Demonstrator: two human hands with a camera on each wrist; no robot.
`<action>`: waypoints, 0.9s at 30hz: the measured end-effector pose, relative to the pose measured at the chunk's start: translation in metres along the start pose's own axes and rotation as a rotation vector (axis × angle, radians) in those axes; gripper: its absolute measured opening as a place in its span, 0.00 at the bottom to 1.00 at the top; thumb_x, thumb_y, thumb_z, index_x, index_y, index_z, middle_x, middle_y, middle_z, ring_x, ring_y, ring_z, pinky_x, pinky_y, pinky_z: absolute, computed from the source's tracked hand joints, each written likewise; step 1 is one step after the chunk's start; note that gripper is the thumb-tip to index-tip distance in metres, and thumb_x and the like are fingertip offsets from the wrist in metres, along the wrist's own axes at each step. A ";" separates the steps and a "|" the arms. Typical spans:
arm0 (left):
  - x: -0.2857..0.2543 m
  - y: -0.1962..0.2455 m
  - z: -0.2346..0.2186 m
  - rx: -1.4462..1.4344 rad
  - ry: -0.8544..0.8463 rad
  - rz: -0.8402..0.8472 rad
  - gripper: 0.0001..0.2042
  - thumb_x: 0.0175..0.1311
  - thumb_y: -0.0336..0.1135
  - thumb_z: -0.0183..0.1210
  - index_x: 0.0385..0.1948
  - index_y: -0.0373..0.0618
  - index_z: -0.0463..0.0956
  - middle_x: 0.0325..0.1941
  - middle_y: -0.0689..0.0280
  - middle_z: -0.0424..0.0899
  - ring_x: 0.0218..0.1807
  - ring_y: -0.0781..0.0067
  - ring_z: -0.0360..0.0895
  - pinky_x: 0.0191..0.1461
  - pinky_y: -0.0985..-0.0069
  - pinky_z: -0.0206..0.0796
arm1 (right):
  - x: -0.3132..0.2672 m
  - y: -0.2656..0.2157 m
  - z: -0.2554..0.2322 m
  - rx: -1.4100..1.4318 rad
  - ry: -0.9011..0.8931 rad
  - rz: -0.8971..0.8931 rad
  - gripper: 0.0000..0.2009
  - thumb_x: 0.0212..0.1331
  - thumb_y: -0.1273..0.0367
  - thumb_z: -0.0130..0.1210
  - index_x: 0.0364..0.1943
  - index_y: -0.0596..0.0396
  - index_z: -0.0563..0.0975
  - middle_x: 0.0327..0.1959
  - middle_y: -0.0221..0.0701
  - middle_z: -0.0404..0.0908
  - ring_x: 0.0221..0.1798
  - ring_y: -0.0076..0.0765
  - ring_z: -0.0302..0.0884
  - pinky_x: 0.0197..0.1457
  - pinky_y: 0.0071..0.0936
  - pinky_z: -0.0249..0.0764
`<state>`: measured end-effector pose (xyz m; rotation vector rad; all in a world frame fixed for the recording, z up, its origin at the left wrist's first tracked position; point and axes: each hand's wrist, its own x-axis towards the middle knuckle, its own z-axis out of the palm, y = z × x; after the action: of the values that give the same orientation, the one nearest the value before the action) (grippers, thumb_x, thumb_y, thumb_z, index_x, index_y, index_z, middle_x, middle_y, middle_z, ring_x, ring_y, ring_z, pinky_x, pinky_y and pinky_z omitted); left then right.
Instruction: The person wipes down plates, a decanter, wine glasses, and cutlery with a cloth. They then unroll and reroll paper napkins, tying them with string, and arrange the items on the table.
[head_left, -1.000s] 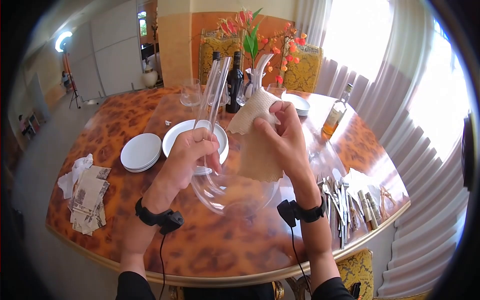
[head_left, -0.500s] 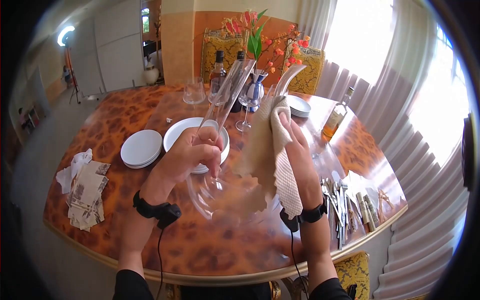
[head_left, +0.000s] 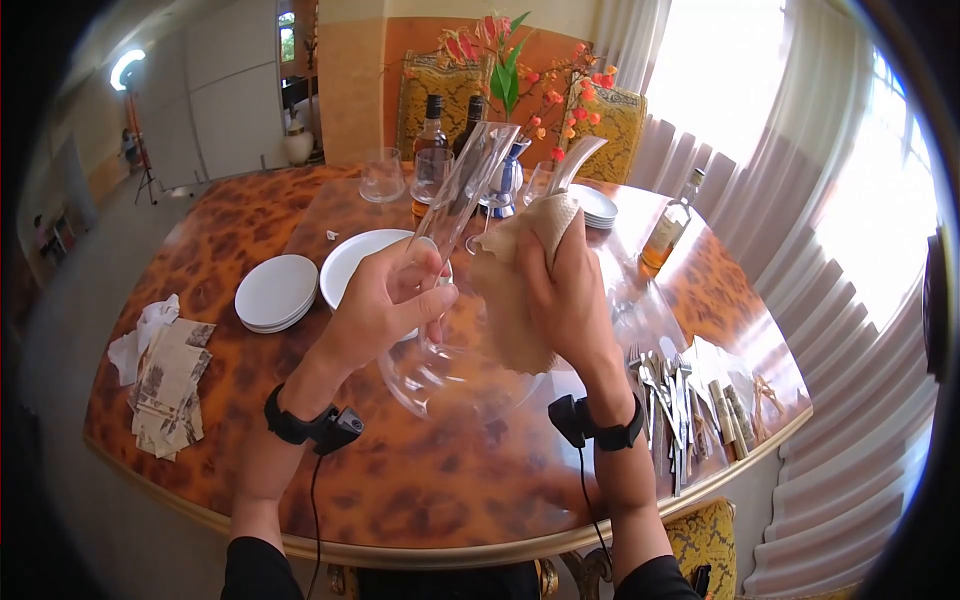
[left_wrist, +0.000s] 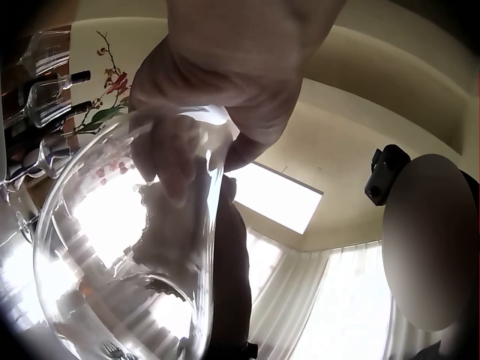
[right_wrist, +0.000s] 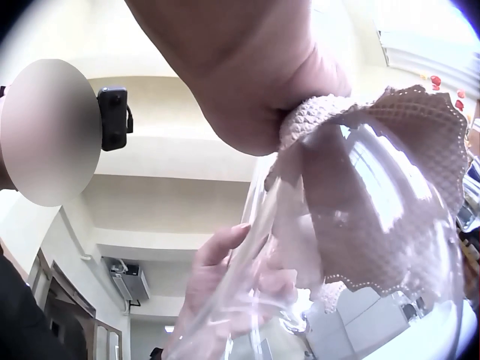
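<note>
A clear glass decanter (head_left: 478,178) with two tall necks, curved like a U, is held up over the table. My left hand (head_left: 385,300) grips its left neck, fingers curled round the glass. On the other neck, my right hand (head_left: 572,300) holds a beige textured cloth (head_left: 508,300) against the glass, its upper tip poking out above. In the left wrist view the decanter's rounded body (left_wrist: 75,180) hangs below the left hand. The right wrist view shows the cloth's scalloped edge (right_wrist: 442,150) spread along the glass.
White plates (head_left: 277,292) are stacked beyond my left hand, with paper napkins (head_left: 172,385) at the left edge. Cutlery (head_left: 672,410) lies to the right, near a bottle (head_left: 668,228). Drinking glasses (head_left: 382,178), bottles and a flower vase (head_left: 508,180) stand at the back.
The cloth hung from my right fingertips, then lay folded over that hand; now it is gathered against the right neck. The decanter's necks have leaned to the right.
</note>
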<state>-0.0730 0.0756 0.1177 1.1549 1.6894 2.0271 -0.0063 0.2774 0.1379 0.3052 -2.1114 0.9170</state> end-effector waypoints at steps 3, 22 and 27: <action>-0.001 -0.002 -0.003 0.099 -0.011 0.009 0.08 0.64 0.28 0.60 0.36 0.42 0.68 0.26 0.69 0.76 0.23 0.81 0.77 0.28 0.81 0.70 | 0.002 0.002 -0.006 0.212 -0.079 0.073 0.12 0.70 0.68 0.48 0.48 0.65 0.69 0.38 0.44 0.81 0.40 0.44 0.80 0.44 0.36 0.73; -0.006 0.008 0.000 0.302 -0.184 -0.214 0.11 0.63 0.35 0.61 0.35 0.39 0.69 0.20 0.69 0.78 0.20 0.81 0.77 0.24 0.82 0.68 | 0.003 0.007 -0.007 1.157 0.482 0.486 0.26 0.74 0.48 0.33 0.54 0.56 0.72 0.47 0.37 0.81 0.45 0.36 0.81 0.49 0.34 0.80; -0.009 0.017 0.003 0.311 -0.135 -0.210 0.12 0.62 0.36 0.63 0.33 0.39 0.70 0.22 0.69 0.78 0.20 0.81 0.77 0.24 0.82 0.68 | 0.001 0.004 -0.004 1.027 0.502 0.465 0.26 0.73 0.47 0.35 0.53 0.56 0.72 0.44 0.36 0.80 0.41 0.33 0.81 0.43 0.30 0.80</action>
<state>-0.0600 0.0673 0.1291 1.1199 2.0102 1.5665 -0.0068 0.2825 0.1385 0.0587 -1.1167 2.0704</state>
